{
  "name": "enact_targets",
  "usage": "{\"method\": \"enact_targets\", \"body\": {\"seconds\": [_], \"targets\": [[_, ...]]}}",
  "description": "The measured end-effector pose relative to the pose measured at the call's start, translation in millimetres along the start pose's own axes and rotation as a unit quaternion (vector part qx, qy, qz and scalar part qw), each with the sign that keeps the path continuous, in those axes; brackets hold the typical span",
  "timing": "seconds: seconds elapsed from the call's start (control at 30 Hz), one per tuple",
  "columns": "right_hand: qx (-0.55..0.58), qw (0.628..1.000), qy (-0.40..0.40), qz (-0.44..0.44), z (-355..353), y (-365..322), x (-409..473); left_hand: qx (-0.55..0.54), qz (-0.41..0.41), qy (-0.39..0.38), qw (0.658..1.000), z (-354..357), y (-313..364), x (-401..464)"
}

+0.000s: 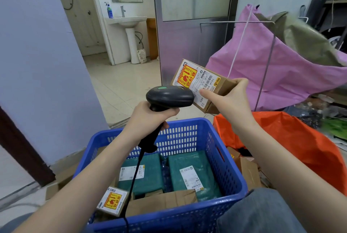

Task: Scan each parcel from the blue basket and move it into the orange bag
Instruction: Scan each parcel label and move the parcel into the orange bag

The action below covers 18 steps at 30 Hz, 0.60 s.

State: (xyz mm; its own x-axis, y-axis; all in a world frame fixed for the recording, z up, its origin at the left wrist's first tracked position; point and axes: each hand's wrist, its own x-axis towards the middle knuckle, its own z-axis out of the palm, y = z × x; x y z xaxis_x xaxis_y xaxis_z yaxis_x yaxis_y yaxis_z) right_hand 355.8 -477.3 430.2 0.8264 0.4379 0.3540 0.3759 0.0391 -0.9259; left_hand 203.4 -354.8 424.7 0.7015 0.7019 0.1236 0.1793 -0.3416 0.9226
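Observation:
My left hand (148,115) grips a black corded barcode scanner (169,96), its head pointing right at a cardboard parcel (197,80). My right hand (229,97) holds that parcel up above the blue basket (231,159), label with a red and yellow sticker facing me. Inside the basket lie two green wrapped parcels (193,169), a small sticker-marked box (112,201) and flat cardboard pieces. The orange bag (300,139) stands open to the right of the basket, with brown boxes (247,171) inside.
A pink bag (281,67) hangs on a wire frame behind the orange bag, with an olive bag beside it. A metal-framed door stands ahead. A washroom with a sink (129,21) lies beyond on the left. Clutter fills the far right.

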Motion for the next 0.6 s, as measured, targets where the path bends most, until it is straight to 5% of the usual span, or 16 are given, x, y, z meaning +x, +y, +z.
{"method": "enact_targets", "body": {"seconds": [0.6], "targets": [[-0.109, 0.986, 0.097, 0.086, -98, 116, 15, -0.078, -0.041, -0.019, 0.996, 126, -45, 43]]}}
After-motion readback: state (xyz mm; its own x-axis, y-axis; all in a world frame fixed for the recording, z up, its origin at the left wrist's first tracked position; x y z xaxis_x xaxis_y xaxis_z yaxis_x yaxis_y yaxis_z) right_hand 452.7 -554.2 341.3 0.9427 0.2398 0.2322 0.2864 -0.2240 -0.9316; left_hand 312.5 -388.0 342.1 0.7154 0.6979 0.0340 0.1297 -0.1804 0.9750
